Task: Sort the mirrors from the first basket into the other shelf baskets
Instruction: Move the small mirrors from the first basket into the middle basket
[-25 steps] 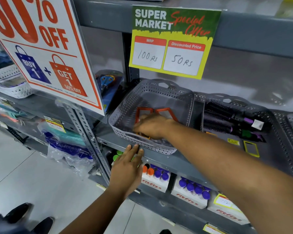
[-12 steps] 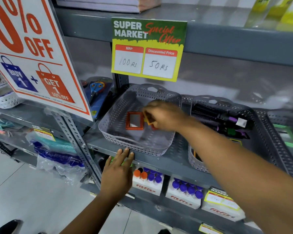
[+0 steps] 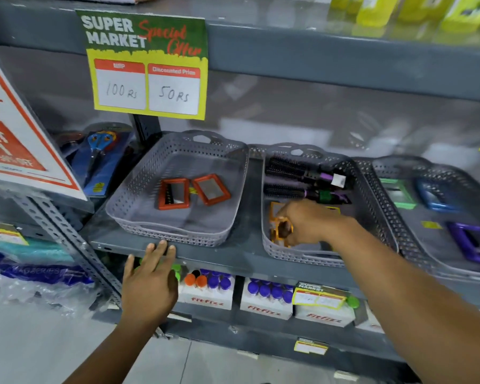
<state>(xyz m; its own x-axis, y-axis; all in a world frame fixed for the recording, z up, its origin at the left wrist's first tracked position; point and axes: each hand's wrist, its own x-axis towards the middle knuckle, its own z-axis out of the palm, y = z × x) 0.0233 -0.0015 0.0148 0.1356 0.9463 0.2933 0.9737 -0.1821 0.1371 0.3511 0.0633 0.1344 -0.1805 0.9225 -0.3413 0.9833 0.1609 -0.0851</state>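
Observation:
The first grey basket on the shelf holds two red-framed mirrors, one beside the other. My right hand is down inside the second grey basket, fingers closed on a small orange-framed mirror near its front left corner. Black round hairbrushes lie at the back of that basket. My left hand rests flat against the shelf's front edge below the first basket, fingers apart, holding nothing.
A third basket on the right holds green, blue and purple framed mirrors. A price sign hangs above. Packaged scissors stand left of the first basket. Bottle boxes fill the shelf below.
My right hand has carried an orange mirror out of the first basket and rightward into the second basket. The view has shifted right. My left hand stays on the shelf edge.

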